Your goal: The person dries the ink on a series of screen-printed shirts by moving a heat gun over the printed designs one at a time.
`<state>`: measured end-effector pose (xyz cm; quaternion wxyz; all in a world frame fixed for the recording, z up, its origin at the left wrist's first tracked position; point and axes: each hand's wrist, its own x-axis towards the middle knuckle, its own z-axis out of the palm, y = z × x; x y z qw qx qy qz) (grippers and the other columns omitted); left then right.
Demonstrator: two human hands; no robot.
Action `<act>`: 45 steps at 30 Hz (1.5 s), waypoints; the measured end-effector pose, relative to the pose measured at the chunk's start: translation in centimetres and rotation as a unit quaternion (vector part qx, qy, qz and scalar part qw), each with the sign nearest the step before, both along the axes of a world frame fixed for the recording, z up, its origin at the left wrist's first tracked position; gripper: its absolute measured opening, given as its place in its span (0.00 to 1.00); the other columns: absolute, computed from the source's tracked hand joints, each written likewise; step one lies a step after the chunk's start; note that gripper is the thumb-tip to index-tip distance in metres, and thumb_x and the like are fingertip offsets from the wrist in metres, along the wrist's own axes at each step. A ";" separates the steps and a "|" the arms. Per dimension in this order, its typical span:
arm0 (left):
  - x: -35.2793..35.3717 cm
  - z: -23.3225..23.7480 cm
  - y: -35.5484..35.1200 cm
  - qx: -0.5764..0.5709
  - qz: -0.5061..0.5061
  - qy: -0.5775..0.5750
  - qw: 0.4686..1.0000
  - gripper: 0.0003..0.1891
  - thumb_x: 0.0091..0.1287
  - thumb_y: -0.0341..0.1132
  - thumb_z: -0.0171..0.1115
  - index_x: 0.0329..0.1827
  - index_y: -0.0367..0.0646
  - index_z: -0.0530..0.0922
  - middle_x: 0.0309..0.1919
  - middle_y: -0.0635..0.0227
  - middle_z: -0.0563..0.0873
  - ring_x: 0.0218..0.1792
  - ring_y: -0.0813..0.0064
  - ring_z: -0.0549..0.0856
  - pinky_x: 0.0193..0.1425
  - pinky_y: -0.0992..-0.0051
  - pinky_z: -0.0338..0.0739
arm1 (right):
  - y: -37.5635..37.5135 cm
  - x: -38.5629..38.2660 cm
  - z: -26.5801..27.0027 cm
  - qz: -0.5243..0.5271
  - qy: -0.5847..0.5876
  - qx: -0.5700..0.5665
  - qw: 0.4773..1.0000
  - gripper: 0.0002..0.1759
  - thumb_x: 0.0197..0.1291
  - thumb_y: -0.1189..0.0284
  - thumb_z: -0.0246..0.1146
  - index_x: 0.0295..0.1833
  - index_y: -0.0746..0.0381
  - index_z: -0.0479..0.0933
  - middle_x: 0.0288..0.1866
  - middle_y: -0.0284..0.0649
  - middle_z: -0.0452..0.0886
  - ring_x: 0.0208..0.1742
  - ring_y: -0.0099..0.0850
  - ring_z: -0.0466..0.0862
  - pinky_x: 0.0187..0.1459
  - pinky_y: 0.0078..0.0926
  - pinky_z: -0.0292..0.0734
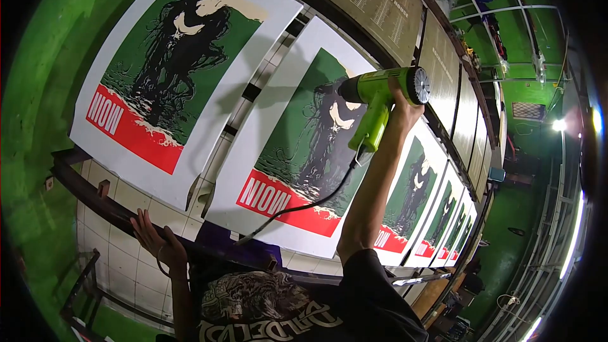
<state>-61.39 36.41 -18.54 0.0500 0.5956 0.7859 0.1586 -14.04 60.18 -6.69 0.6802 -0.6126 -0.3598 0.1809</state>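
Note:
My right hand [403, 109] is wrapped around a green heat gun [375, 106] with a black nozzle. The tool hangs above a printed poster [304, 171], its nozzle pointing left across the upper part of the print. Green, black and red ink covers the sheet, with white lettering along its lower edge. From the handle a dark cord [316, 204] runs down over the poster. My left hand [158, 240], fingers stretched out, is at the dark front rail [114, 212], below the poster on the left [190, 57].
More matching posters [411, 196] line the long rack toward the right. Behind them lie olive-brown printed panels [377, 3]. Purple material [237, 244] sits under the rail near my body. A green wall [44, 88] rises at the left.

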 end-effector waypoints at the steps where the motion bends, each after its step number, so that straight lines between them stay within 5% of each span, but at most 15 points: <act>1: 0.0 0.0 0.0 0.000 -0.002 0.002 1.000 0.29 0.78 0.48 0.40 0.73 0.37 0.65 0.74 0.55 0.67 0.78 0.49 0.58 0.80 0.49 0.49 | 0.0 0.1 -0.2 -0.002 -0.012 0.005 1.000 0.23 0.41 0.81 0.76 0.47 0.71 0.81 0.40 0.43 0.86 0.38 0.31 0.86 0.46 0.29 0.82; 23: 0.0 -0.4 0.0 0.010 -0.002 0.005 1.000 0.29 0.78 0.50 0.38 0.73 0.38 0.65 0.74 0.56 0.67 0.78 0.48 0.58 0.79 0.48 0.50 | -0.7 2.6 -1.2 0.032 -0.100 -0.074 0.992 0.29 0.39 0.75 0.78 0.53 0.68 0.81 0.45 0.40 0.86 0.42 0.29 0.86 0.49 0.28 0.81; 27: -0.2 -0.5 -0.1 0.011 -0.003 0.008 1.000 0.29 0.78 0.51 0.39 0.73 0.38 0.65 0.74 0.56 0.67 0.78 0.48 0.58 0.79 0.48 0.50 | -0.4 1.8 -0.6 0.067 -0.048 0.005 0.997 0.29 0.39 0.74 0.79 0.52 0.68 0.82 0.44 0.40 0.86 0.42 0.28 0.86 0.49 0.27 0.81; 31: -0.1 -0.4 0.0 0.018 -0.007 0.003 1.000 0.30 0.78 0.52 0.39 0.73 0.38 0.65 0.74 0.56 0.67 0.78 0.47 0.58 0.79 0.48 0.51 | -0.9 1.9 -0.3 0.054 -0.119 -0.078 0.988 0.27 0.40 0.75 0.78 0.51 0.67 0.83 0.44 0.40 0.87 0.42 0.27 0.86 0.49 0.27 0.80; 45: -0.2 -0.6 -0.1 0.014 0.002 -0.016 1.000 0.30 0.77 0.51 0.40 0.74 0.39 0.65 0.75 0.57 0.66 0.79 0.48 0.56 0.80 0.48 0.48 | -1.1 1.1 0.0 0.050 -0.067 -0.046 0.995 0.24 0.42 0.76 0.76 0.49 0.68 0.83 0.41 0.39 0.87 0.39 0.28 0.86 0.47 0.27 0.80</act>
